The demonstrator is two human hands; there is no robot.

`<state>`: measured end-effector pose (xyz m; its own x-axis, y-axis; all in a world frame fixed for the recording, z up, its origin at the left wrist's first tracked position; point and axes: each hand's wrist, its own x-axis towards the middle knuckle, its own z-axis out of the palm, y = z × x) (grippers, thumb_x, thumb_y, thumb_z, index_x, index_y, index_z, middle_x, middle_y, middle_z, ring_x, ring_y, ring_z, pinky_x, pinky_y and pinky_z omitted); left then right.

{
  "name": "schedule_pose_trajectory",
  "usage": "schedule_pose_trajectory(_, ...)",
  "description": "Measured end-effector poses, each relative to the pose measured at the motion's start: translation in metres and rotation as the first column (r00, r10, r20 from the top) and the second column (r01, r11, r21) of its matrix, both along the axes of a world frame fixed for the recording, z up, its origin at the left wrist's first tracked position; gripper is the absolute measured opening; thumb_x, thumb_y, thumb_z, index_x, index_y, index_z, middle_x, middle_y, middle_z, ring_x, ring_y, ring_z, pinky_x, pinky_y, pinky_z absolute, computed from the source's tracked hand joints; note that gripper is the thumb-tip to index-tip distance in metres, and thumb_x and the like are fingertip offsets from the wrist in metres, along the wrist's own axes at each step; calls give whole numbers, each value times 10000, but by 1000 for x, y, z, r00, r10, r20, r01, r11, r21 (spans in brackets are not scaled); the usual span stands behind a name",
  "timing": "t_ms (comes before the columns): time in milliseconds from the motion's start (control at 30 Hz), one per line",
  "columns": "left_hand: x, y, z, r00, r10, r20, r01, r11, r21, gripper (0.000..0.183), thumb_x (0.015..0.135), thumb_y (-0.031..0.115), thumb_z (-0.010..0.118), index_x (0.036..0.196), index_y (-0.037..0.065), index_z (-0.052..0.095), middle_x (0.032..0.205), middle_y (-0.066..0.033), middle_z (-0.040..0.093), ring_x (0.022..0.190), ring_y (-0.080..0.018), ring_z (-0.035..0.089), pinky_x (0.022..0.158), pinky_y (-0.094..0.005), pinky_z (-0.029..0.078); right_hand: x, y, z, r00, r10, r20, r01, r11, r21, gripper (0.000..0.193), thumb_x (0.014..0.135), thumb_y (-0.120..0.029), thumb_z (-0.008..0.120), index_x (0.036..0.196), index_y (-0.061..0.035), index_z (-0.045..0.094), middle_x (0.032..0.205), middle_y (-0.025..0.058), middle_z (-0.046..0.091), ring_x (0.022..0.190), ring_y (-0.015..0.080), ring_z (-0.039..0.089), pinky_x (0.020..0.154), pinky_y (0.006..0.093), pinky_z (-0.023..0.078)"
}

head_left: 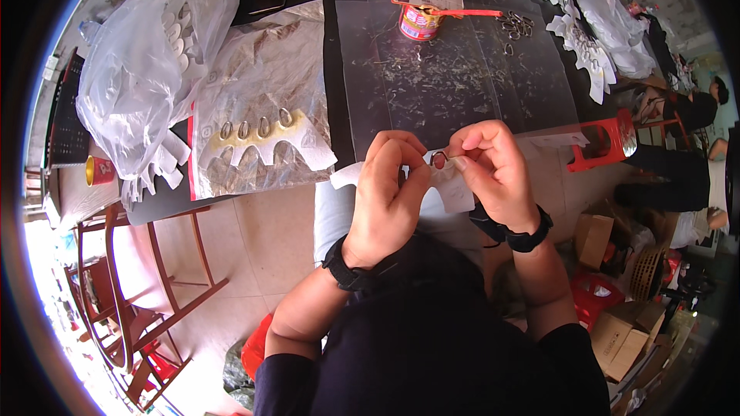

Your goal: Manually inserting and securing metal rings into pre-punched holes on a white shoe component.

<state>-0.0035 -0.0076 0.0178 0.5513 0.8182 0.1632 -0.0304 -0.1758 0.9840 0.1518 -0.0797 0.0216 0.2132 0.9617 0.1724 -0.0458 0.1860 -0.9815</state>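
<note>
Above my lap, both hands pinch a white scalloped strip point(456, 194), part of which hides behind my fingers. My left hand point(391, 199) is closed on its left part, thumb against forefinger. My right hand point(497, 177) is closed at its right part. Between the fingertips stands a small oval metal ring point(438, 160); which fingers touch it I cannot tell. To the left, a similar scalloped strip point(266, 146) lies on a clear plastic bag point(270, 54), with several oval metal rings point(264, 126) along its yellowish upper edge.
A small pink tub point(420, 25) with a red stick point(470, 12) across it stands on the scrap-strewn plastic sheet point(455, 77). Loose metal rings point(516, 25) lie beyond. A bulging plastic bag point(154, 54) sits left, a red stool point(605, 142) right. Another person point(678, 177) is at far right.
</note>
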Motion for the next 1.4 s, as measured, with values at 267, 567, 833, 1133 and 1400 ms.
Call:
schedule_pose_trajectory(267, -1, 0, -5, 992, 19, 121, 2, 984, -175, 63, 782, -46, 557, 802, -4, 515, 956, -97, 539, 793, -132, 511, 659, -254, 426, 3, 3, 11, 999, 40, -20, -41, 997, -57, 224, 876, 57, 528, 1084, -8, 473, 989, 53, 547, 893, 95, 546, 799, 239, 455)
schedule_pose_trajectory(567, -1, -2, -2, 997, -42, 60, 51, 988, -148, 52, 834, -26, 547, 868, 1, 519, 1027, -61, 517, 879, -103, 496, 774, -229, 411, 4, 6, 8, 999, -30, -40, 25, 992, -123, 202, 868, 43, 559, 1052, -12, 494, 920, 37, 572, 866, 74, 542, 779, 229, 455)
schedule_pose_trajectory(833, -7, 3, -8, 978, -152, 144, 182, 957, -226, 120, 779, -32, 633, 870, 1, 563, 979, -83, 573, 887, -163, 559, 794, -270, 437, 5, 5, 16, 1000, -19, 12, 20, 990, -141, 183, 867, 55, 552, 1023, -16, 488, 914, 33, 577, 843, 62, 544, 737, 212, 456)
schedule_pose_trajectory(1133, -20, 18, 7, 931, -359, 67, 365, 924, -116, 227, 745, -1, 701, 940, 0, 585, 991, -76, 587, 897, -157, 564, 811, -274, 443, 8, 4, 17, 999, -19, 43, 24, 992, -124, 218, 852, 71, 563, 1034, -13, 477, 910, 27, 568, 836, 61, 537, 735, 211, 455)
schedule_pose_trajectory(1400, -18, 14, 7, 948, -317, 15, 312, 926, -212, 245, 751, 51, 732, 954, 6, 604, 849, -31, 608, 766, -105, 544, 705, -251, 447, 5, 4, 21, 999, 44, 30, -40, 993, -110, 173, 856, 60, 567, 994, -16, 498, 944, 46, 552, 868, 80, 538, 750, 227, 456)
